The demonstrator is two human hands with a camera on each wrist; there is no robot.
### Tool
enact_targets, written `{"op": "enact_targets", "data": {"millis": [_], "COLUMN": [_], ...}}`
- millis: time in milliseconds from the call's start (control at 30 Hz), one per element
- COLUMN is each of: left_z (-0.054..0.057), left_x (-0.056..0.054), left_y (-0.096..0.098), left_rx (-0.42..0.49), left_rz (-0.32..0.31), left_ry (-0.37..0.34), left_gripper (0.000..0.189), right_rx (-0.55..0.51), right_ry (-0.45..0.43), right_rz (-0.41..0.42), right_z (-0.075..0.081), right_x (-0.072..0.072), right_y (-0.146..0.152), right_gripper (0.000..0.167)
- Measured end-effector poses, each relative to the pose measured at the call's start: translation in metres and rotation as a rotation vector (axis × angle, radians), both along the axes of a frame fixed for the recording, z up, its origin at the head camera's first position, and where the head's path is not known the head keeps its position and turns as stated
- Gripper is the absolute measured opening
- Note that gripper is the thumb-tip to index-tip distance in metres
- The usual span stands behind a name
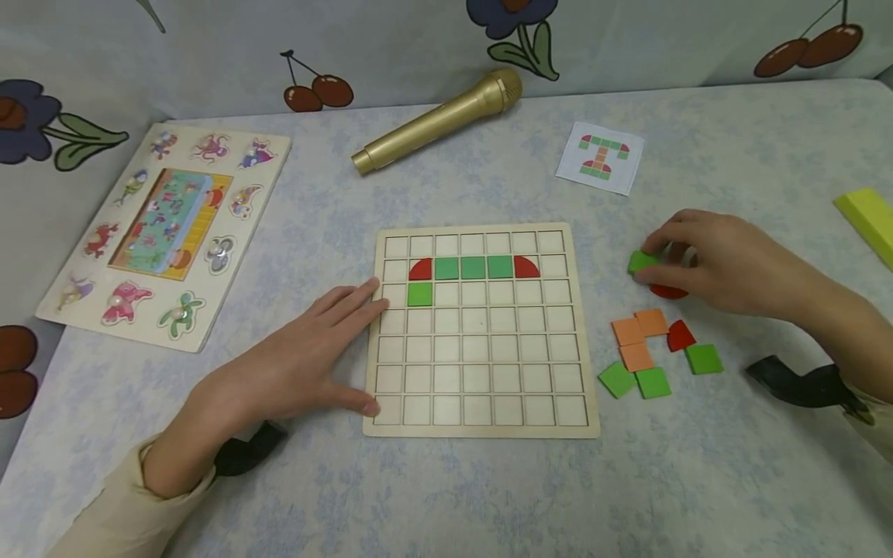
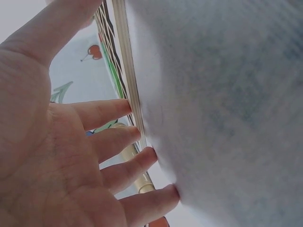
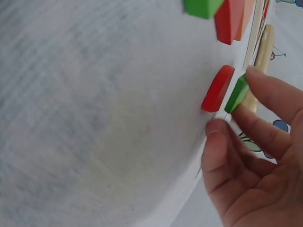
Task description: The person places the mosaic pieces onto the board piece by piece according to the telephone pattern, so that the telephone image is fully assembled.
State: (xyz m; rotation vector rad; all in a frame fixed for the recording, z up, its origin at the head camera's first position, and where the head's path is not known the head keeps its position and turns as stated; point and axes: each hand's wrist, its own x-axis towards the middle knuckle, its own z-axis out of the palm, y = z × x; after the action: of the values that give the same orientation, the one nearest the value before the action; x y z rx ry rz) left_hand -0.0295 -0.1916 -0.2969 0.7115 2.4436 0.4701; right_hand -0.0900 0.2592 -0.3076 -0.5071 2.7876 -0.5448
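Observation:
A wooden grid board [image 1: 481, 432] lies flat on the table. Its second row holds a red quarter-round [image 1: 422, 270], several darker green squares [image 1: 473, 268] and another red quarter-round [image 1: 526, 267]; a bright green square [image 1: 420, 294] sits below the left one. My left hand [image 1: 300, 356] has its fingers spread, fingertips and thumb at the board's left edge. To the right of the board, my right hand [image 1: 718, 260] pinches a green square tile [image 3: 238, 93] between thumb and finger. A red curved piece [image 3: 218, 89] lies on the table close under that hand, partly hidden in the head view.
Loose orange squares [image 1: 628, 332], green squares [image 1: 653, 383] and a red quarter-round [image 1: 680, 335] lie right of the board. Behind are a pattern card [image 1: 601, 158] and a gold microphone [image 1: 439, 124]. An animal puzzle [image 1: 240, 225] lies left; a yellow block [image 1: 868, 221] is far right.

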Motion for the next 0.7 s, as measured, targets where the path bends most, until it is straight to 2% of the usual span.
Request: {"op": "enact_targets", "data": {"millis": [367, 700], "left_z": [-0.001, -0.001], "left_x": [0.000, 0.000], "left_y": [0.000, 0.001], "left_rx": [0.004, 0.002], "left_rz": [0.002, -0.001], "left_ry": [-0.009, 0.008], "left_gripper": [0.112, 0.112], "right_rx": [-0.106, -0.312], "right_ry": [0.079, 0.177], "right_rz": [0.024, 0.201], "right_z": [0.001, 0.003], "right_x": [0.007, 0.012], "right_y": [-0.002, -0.023], "right_gripper": [0.029, 0.032]}}
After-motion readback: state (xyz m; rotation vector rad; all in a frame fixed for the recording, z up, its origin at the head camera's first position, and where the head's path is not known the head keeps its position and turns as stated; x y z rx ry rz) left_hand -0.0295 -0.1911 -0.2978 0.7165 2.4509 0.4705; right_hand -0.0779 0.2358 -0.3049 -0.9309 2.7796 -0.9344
